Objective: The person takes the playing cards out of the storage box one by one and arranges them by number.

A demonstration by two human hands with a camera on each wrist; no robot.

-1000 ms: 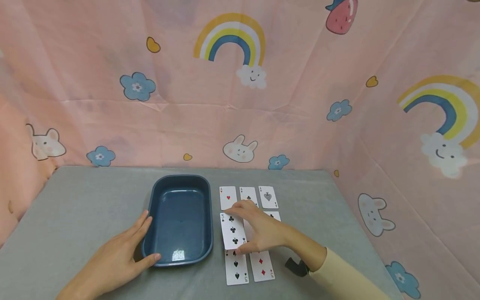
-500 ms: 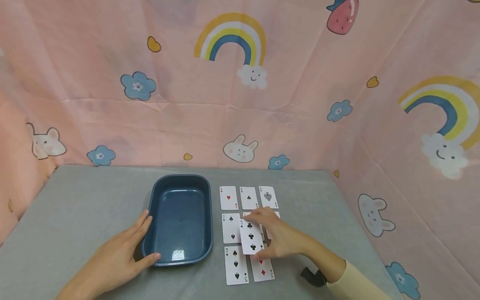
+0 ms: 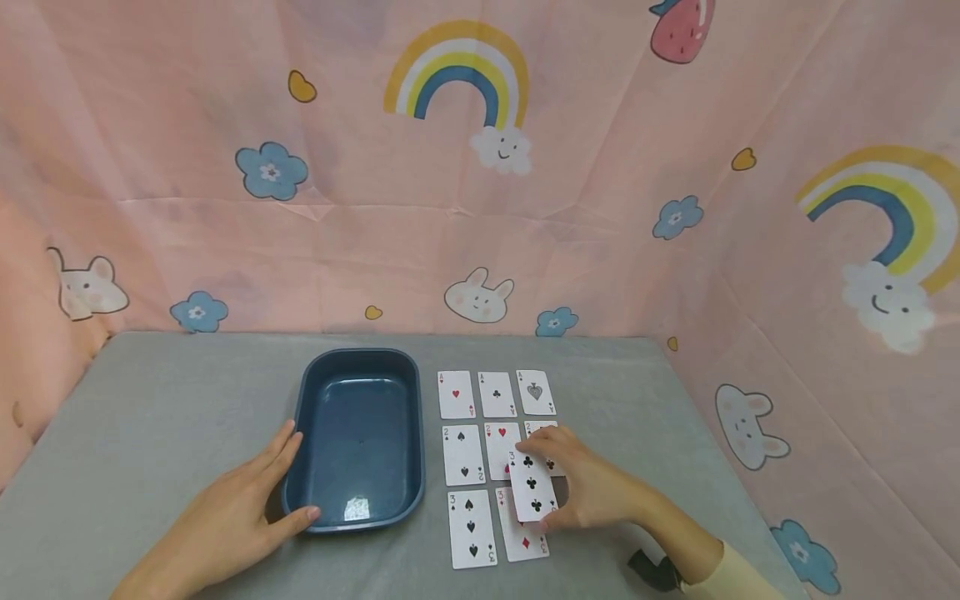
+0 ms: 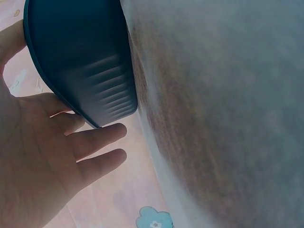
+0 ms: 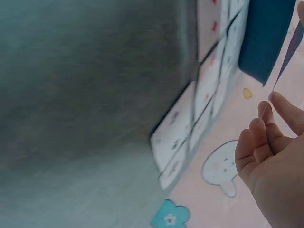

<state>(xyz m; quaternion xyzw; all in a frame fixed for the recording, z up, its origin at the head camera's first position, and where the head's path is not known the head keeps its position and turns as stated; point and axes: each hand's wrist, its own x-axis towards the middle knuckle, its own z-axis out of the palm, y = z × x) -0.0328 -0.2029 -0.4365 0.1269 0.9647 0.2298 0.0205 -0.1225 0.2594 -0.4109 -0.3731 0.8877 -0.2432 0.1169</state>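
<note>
Above the card rows, right hand (image 3: 592,487) pinches three of clubs (image 3: 531,486) lengthwise near-to-far.

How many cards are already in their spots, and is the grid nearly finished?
Eight cards lie face up on the grey table: three aces, three twos, and the three of spades and three of diamonds. The right hand holds the three of clubs above the empty last spot. The left hand rests against the blue tray.
</note>
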